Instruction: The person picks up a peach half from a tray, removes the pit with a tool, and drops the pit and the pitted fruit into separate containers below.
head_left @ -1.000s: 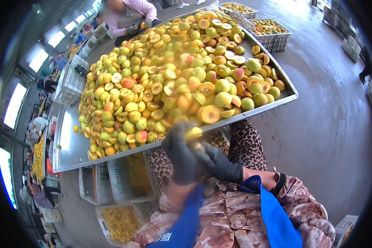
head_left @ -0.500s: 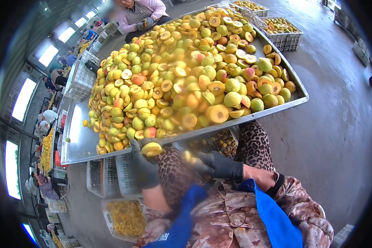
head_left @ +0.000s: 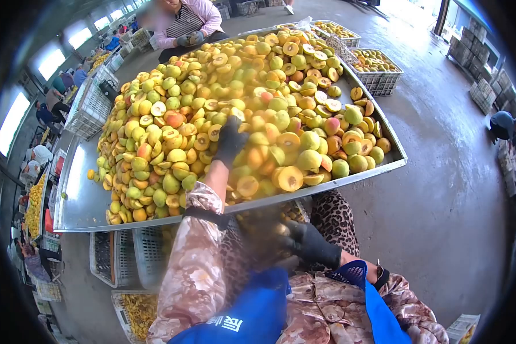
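A broad heap of yellow-green, red-blushed peaches [head_left: 172, 152], many cut in halves with the pit or its hollow showing, covers the metal tray table [head_left: 77, 200]. My left hand [head_left: 230, 142], in a dark glove, reaches over the near middle of the heap and touches the fruit; its fingertips are hard to make out among the peaches. Below the tray's near edge, above my lap, is my right hand [head_left: 312, 243], also gloved. Its fingers are curled, with a small pale yellowish bit showing at the tips, too blurred to name.
Across the tray sits a co-worker [head_left: 186, 28] with gloved hands together. Fruit-filled crates [head_left: 378, 80] stand at the far right corner. Under the near edge are plastic crates [head_left: 149, 258] and a crate of yellow pieces [head_left: 137, 315]. Stacked crates [head_left: 89, 109] stand at left.
My left hand has moved from below the tray edge, where it held a cut peach, up and forward onto the heap. My right hand stays over my lap. The view has shifted.
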Tool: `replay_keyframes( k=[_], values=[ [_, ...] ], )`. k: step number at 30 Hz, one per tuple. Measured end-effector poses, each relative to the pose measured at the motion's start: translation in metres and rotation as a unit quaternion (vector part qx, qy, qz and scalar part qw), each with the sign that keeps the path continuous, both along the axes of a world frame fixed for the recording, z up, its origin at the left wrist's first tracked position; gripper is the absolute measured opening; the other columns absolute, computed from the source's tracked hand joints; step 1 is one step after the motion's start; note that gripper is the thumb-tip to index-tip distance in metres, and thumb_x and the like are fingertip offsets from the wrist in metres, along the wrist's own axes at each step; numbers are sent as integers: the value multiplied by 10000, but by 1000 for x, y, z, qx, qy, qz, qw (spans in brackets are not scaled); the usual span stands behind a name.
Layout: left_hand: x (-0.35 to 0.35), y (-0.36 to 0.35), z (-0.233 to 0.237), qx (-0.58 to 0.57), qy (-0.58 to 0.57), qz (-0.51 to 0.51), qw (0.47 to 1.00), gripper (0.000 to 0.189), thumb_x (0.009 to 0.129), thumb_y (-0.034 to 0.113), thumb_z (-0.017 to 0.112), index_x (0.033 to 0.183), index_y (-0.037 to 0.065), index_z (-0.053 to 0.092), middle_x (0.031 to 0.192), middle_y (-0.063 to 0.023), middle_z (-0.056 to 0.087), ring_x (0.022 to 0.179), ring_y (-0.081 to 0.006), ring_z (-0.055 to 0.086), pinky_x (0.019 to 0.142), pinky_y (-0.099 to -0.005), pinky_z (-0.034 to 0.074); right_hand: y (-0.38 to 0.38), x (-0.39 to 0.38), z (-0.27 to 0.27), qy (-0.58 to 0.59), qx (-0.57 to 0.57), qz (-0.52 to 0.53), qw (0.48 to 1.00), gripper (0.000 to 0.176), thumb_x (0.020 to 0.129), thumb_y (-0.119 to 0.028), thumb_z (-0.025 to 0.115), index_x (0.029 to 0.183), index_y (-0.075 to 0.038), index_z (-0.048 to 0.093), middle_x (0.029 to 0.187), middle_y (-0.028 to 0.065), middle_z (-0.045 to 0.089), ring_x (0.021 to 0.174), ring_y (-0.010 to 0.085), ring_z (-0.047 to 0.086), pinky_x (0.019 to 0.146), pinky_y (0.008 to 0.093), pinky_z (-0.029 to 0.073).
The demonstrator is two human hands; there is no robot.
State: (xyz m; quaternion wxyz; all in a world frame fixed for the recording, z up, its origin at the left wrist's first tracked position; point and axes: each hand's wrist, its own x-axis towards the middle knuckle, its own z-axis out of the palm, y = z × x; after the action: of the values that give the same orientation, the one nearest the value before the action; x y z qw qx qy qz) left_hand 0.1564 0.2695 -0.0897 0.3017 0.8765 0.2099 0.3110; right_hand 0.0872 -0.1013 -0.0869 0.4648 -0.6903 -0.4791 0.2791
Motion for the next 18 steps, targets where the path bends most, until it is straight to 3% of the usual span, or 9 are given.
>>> replay_keyframes(
  k=[2,5,6,7,9,11,14,17,18],
  values=[
    [-6,5,6,-50,-23,-71,996,284,768,134,732,959,9,563,912,-192,675,848,-359,676,704,-433,529,7,1,-14,195,-7,-2,981,491,1007,-360,659,1332,-10,546,865,63,674,814,130,602,738,351,529],
    [-15,39,-16,-125,-19,-89,988,359,799,97,720,1128,36,589,909,-70,648,853,-193,663,740,-377,560,23,4,44,139,9,-14,990,469,1006,-348,654,1309,-5,551,916,80,678,842,132,610,739,358,521],
    [-39,10,24,-277,-125,-90,948,338,827,96,704,1144,43,599,939,-58,651,863,-177,660,752,-347,567,32,8,56,71,78,-40,994,381,981,-321,675,1225,-35,615,932,205,713,872,333,709,782,434,533],
    [-67,-25,64,-418,-226,-89,875,319,854,95,688,1159,51,609,968,-45,654,874,-162,657,763,-318,574,37,11,56,63,89,-41,993,379,979,-324,676,1216,-34,614,929,205,709,870,347,701,778,438,529],
    [-101,-47,74,-489,-259,-111,826,326,906,98,653,1221,29,605,1097,-80,652,958,-177,675,826,-339,600,42,12,53,52,104,-39,992,377,974,-329,677,1199,-34,612,924,206,700,867,376,686,769,446,522],
    [-129,-75,61,-379,-243,-92,888,341,927,106,635,1258,38,594,1137,-105,651,1029,-222,679,904,-400,594,53,9,59,21,97,-41,994,358,970,-316,669,1150,-18,585,890,246,680,854,452,664,743,486,512],
    [-155,-144,78,-615,-316,-134,710,398,1007,215,560,1353,19,538,1211,-150,648,1119,-268,655,957,-378,554,71,1,68,-6,116,-45,992,360,974,-304,653,1128,5,550,870,293,660,857,500,649,714,544,498],
    [-172,-182,98,-619,-306,-157,706,442,1045,317,525,1362,10,528,1230,-165,647,1117,-272,650,955,-376,541,77,-6,61,-26,94,-80,992,376,972,-314,659,1125,8,540,867,289,662,851,498,650,704,551,497],
    [-172,-196,110,-679,-336,-91,646,481,1061,395,492,1343,9,542,1238,-167,646,1096,-258,642,957,-386,532,75,-8,62,-43,111,-87,989,379,973,-329,664,1104,2,535,874,288,663,843,498,648,693,556,492]
  ],
)
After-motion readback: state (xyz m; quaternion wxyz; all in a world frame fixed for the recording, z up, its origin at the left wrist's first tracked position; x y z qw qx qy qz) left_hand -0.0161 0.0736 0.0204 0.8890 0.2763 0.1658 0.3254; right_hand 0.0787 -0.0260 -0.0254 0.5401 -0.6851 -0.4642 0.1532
